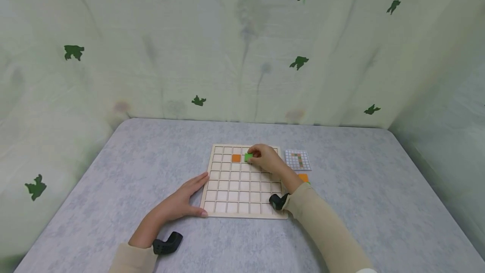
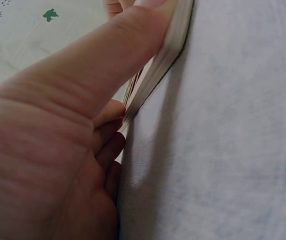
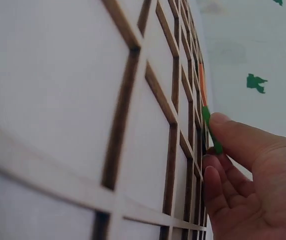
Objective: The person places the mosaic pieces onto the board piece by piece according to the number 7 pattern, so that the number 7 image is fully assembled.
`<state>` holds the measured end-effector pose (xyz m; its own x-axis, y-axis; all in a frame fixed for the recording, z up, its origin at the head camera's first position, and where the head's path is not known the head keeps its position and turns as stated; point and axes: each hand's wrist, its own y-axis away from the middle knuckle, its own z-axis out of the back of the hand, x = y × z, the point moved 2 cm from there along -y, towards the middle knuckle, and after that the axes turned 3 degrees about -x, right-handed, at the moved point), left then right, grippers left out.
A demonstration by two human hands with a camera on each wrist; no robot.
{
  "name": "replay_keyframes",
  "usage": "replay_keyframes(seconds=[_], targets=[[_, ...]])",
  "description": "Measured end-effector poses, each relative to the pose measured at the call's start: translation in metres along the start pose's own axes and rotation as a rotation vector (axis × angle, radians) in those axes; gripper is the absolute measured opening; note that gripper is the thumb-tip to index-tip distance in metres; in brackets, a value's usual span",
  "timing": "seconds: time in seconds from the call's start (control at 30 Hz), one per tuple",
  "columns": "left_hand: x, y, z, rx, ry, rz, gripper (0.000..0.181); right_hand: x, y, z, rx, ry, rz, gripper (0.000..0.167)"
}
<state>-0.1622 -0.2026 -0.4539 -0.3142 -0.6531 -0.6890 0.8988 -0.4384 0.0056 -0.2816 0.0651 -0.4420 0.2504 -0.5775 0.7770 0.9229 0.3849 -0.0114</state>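
Note:
A wooden grid board (image 1: 233, 185) lies flat on the table. My right hand (image 1: 267, 159) pinches a green square tile (image 1: 248, 157) by its right side over the second row from the far edge. Just left of it, an orange tile (image 1: 236, 158) sits in a cell. In the right wrist view the green tile (image 3: 211, 129) is tilted, its lower end between thumb and fingertips. My left hand (image 1: 182, 201) rests at the board's near left corner, fingers extended against the left edge and thumb at the near edge. The left wrist view shows that thumb (image 2: 108, 60) touching the board's side.
Right of the board lies a small card (image 1: 297, 160) printed with a grid of orange and green squares. Below it are an orange tile (image 1: 303, 177) and a bit of green, partly hidden by the right arm. A leaf-patterned curtain (image 1: 246, 54) hangs behind the table (image 1: 151, 151).

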Motion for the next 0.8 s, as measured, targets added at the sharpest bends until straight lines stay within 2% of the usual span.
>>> replay_keyframes(seconds=[0.17,0.3,0.53,0.7,0.8], targets=[[0.0014,0.0005,-0.0001,0.002,0.013,0.007,0.107,0.0018,-0.0027,-0.0021,0.012,0.052,0.032,0.022],[0.0013,0.0002,-0.0002,0.003,0.019,0.005,0.107,0.0029,-0.0033,-0.0034,0.018,0.054,0.036,0.021],[0.0001,-0.0001,0.0003,0.007,0.032,0.006,0.107,0.005,-0.0037,-0.004,0.055,0.078,0.038,0.026],[0.0,-0.0004,0.0002,0.005,0.032,0.003,0.107,0.0049,-0.0024,-0.0019,0.068,0.053,0.029,0.032],[0.0,-0.0008,-0.0004,0.006,0.026,0.004,0.107,0.0076,0.0013,0.0032,0.046,0.028,0.039,0.038]])
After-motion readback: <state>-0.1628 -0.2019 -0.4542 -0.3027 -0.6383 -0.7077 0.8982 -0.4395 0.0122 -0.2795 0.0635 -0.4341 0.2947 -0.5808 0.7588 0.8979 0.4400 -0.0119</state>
